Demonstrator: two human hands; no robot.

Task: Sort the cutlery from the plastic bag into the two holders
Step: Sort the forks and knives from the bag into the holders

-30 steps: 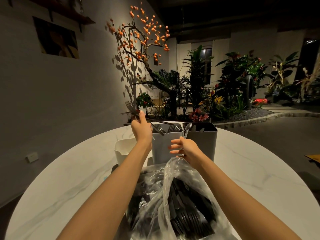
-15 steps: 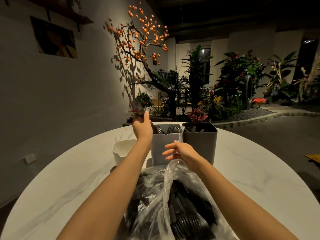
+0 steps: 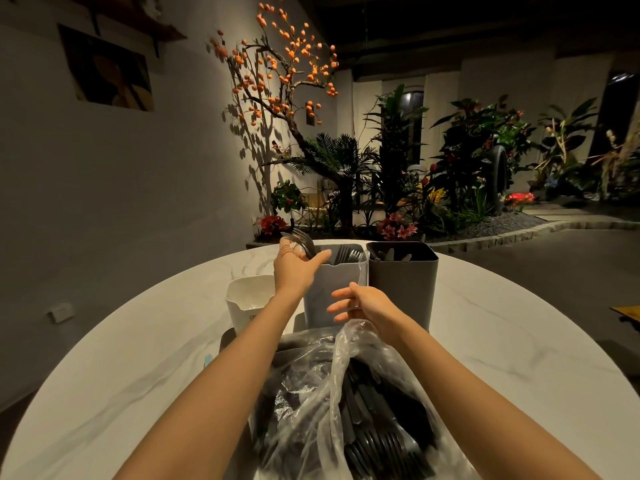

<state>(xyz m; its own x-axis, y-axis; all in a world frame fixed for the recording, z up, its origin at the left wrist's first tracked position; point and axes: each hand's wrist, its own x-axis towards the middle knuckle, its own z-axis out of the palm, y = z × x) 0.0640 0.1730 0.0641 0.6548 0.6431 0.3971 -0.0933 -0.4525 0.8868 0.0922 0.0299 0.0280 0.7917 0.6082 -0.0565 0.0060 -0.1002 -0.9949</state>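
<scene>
Standing side by side toward the far edge of the round marble table (image 3: pixel 502 341) are two square holders: a light grey holder (image 3: pixel 329 292) on the left and a dark holder (image 3: pixel 401 285) touching it on the right. Fork heads (image 3: pixel 348 254) stick up from the light one; the dark one shows a few utensil tips (image 3: pixel 389 254), too small to name. One white cup (image 3: pixel 246 299) sits just left of the light holder, and its inside is hard to see.

The left hand (image 3: pixel 294 271) is raised at the light holder's left rim, fingers curled round a bunch of forks (image 3: pixel 299 242) whose tines fan out above the knuckles; their number cannot be counted. The right hand (image 3: pixel 367 304) is in front of the two holders, fingers spread and relaxed, with a fold of the clear plastic bag (image 3: pixel 346 386) rising to it; whether the thumb pinches the plastic cannot be told.

The bag lies open at the near edge of the table, between the two forearms. Inside it is a heap of dark cutlery (image 3: pixel 377 434), too many and too overlapped to count.
</scene>
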